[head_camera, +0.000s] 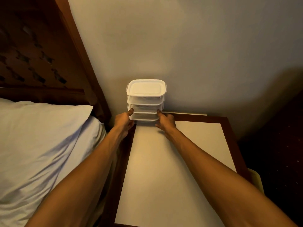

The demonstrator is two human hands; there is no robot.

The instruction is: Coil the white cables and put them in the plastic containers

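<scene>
A stack of several lidded white plastic containers (146, 99) stands at the far left corner of the bedside table (164, 161), close to the wall. My left hand (123, 121) grips the bottom of the stack from the left, thumb on its side. From the right, my right hand (165, 122) grips the same lower containers. Both arms reach forward over the table. No white cable shows outside the containers; dark shapes show faintly through their walls.
The table has a white top and a dark wooden rim (229, 136). A bed with a pale pillow (41, 136) and a carved wooden headboard (41, 54) lies to the left. A plain wall (180, 46) stands behind the stack. Dark floor lies at the right.
</scene>
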